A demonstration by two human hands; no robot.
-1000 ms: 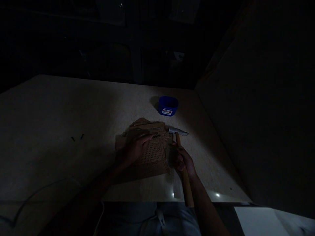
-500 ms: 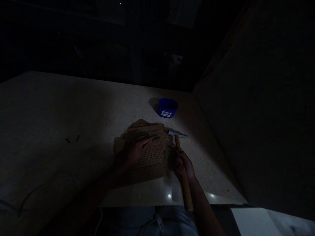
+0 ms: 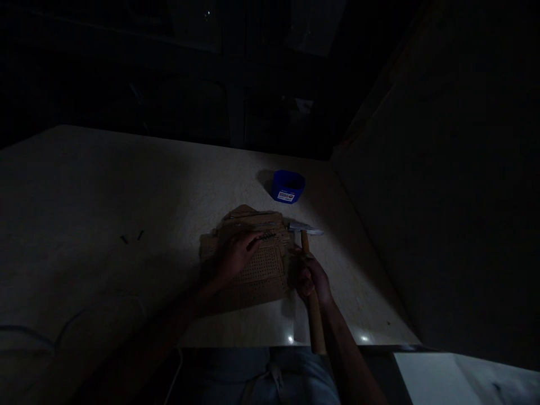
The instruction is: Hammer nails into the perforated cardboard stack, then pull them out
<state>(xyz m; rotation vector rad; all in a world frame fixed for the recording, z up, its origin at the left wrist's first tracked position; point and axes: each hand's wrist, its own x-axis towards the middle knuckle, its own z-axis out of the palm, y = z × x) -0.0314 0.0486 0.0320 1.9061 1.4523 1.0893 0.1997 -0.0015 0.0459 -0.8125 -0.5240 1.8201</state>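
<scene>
My right hand (image 3: 313, 278) is wrapped round the wooden handle of a hammer (image 3: 315, 323). The hammer's metal head lies just right of a stack of cardboard pieces (image 3: 264, 287), low over the table. Over the stack, my left hand (image 3: 236, 256) has its thumb and fingertips drawn together. At those fingertips is a row of small dark metal pieces (image 3: 267, 236), too dim to name. Rows of small holes mark the upper cardboard. What the left fingers pinch, if anything, is hidden in the dark.
A blue plastic tub (image 3: 288, 187) with a white label stands behind the cardboard. Two small dark pieces (image 3: 132, 237) lie on the pale table (image 3: 169, 185) at left. A cable (image 3: 90, 309) runs along the left front. A dark wall (image 3: 422, 197) bounds the right side.
The view has shifted slightly. My left fingertips look more bunched by the small dark pieces. The hammer stays almost in place in my right hand.
</scene>
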